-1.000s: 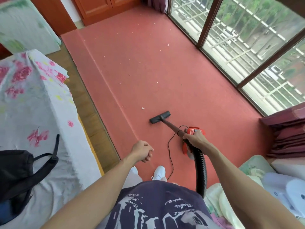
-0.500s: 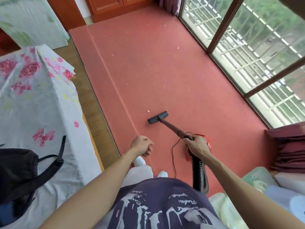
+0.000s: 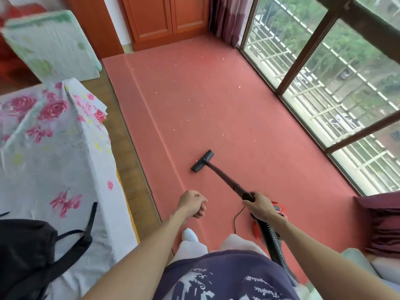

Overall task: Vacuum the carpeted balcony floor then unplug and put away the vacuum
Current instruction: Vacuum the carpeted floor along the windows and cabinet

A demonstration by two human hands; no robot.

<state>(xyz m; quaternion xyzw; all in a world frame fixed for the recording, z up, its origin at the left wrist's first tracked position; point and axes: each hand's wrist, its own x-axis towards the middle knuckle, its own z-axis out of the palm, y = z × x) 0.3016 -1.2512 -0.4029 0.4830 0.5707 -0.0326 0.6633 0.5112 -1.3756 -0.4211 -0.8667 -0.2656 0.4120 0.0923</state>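
Note:
My right hand (image 3: pixel 258 205) grips the dark vacuum wand (image 3: pixel 225 177) where it joins the ribbed black hose (image 3: pixel 271 241). The black floor nozzle (image 3: pixel 202 160) lies flat on the red carpet (image 3: pixel 216 109), ahead of my feet. The red vacuum body (image 3: pixel 280 210) sits on the carpet behind my right wrist, mostly hidden, with its thin black cord (image 3: pixel 236 219) looping beside it. My left hand (image 3: pixel 192 203) hangs free with fingers curled, holding nothing. Small white scraps (image 3: pixel 187 120) are scattered over the carpet farther ahead.
A bed with a rose-print cover (image 3: pixel 49 135) and a black bag (image 3: pixel 28 252) runs along the left, past a wood floor strip (image 3: pixel 129 169). Tall windows (image 3: pixel 324 83) line the right. An orange cabinet (image 3: pixel 164 18) and curtain (image 3: pixel 227 18) close the far end. Folded maroon cloth (image 3: pixel 383 224) lies at right.
The view has tilted up toward the far end of the balcony. The nozzle has swung to angle more forward and my right hand has drawn nearer; my left hand stays curled.

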